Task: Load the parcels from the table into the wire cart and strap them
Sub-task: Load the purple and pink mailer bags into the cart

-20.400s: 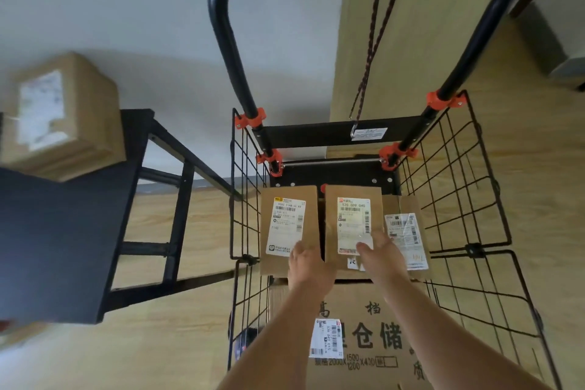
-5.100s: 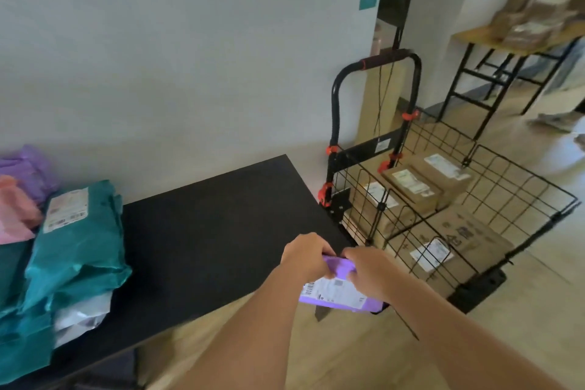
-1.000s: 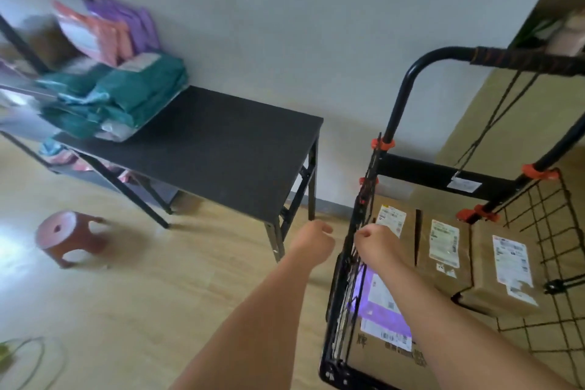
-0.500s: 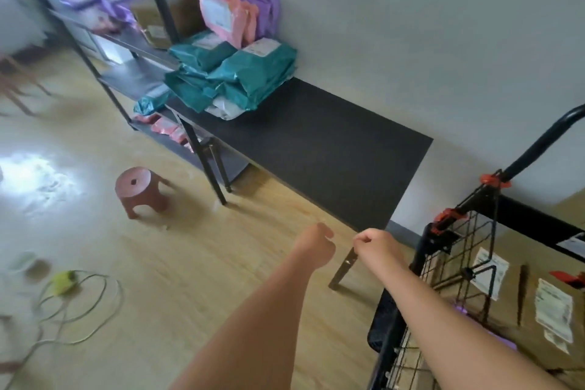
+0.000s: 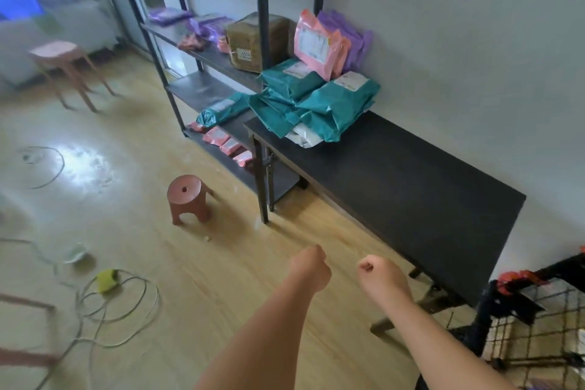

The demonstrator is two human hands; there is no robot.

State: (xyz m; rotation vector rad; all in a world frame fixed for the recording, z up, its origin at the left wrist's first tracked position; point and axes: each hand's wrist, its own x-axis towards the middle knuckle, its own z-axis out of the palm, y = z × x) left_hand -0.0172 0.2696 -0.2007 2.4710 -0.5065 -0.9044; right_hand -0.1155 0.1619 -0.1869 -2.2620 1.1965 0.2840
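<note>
L grip [image 5: 308,269] + R grip [image 5: 376,272] clenched, empty, side by side over floor [image 5: 177,266], same as 0.5 s ago | teal parcels [image 5: 319,104] piled far end of bench [image 5: 405,187] | wire cart [image 5: 535,329] now cut off lower-rt, view swung left.

matt black table top [image 5: 411,193]; glossy teal plastic mailers [image 5: 335,104]; wire cart [image 5: 503,301] probably metal.

A small reddish plastic stool [image 5: 187,198] stood on the wooden floor [image 5: 142,123] near a black metal shelving rack [image 5: 262,9]. Loose white cables [image 5: 120,307] lay coiled on the floor around a yellow-green object [image 5: 107,276]. A taller pink stool [image 5: 60,54] stood farther back.
</note>
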